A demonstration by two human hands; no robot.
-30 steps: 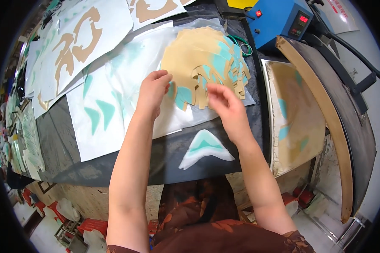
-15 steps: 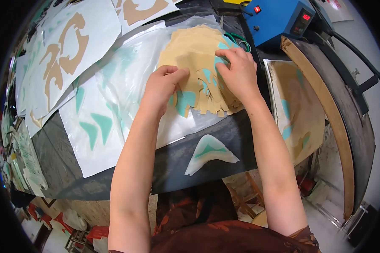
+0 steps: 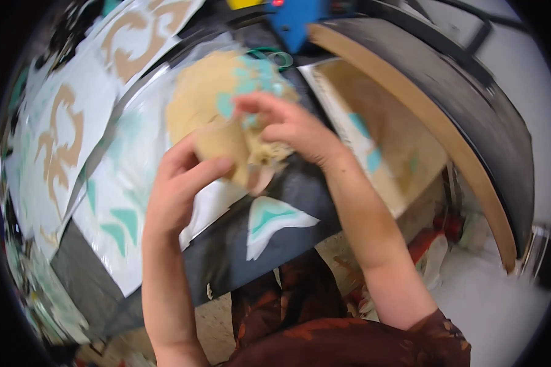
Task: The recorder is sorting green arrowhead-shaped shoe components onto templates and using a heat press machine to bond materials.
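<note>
A layered pile of tan cut pieces (image 3: 187,82) with turquoise patches lies on the dark table. My left hand (image 3: 180,186) is at the pile's near left side, thumb and fingers closed on a curled tan piece (image 3: 221,145) lifted off the pile; motion blurs it. My right hand (image 3: 294,128) hovers over the right part of the pile, fingers stretched toward the left and thumb apart, with nothing visible between them. Closer to me lies a small stack of white V-shaped pieces (image 3: 275,221) with a turquoise band.
White sheets with tan shapes (image 3: 58,134) spread at the left, beside a pale sheet with turquoise shapes (image 3: 125,223). A blue machine (image 3: 291,27) stands at the back. At the right are a curved brown-edged board (image 3: 404,79) and a tan panel (image 3: 392,116).
The view has swung to the right, so the table appears farther left. My left hand has raised a tan piece from the pile. My right hand has come off the pile's right edge.
</note>
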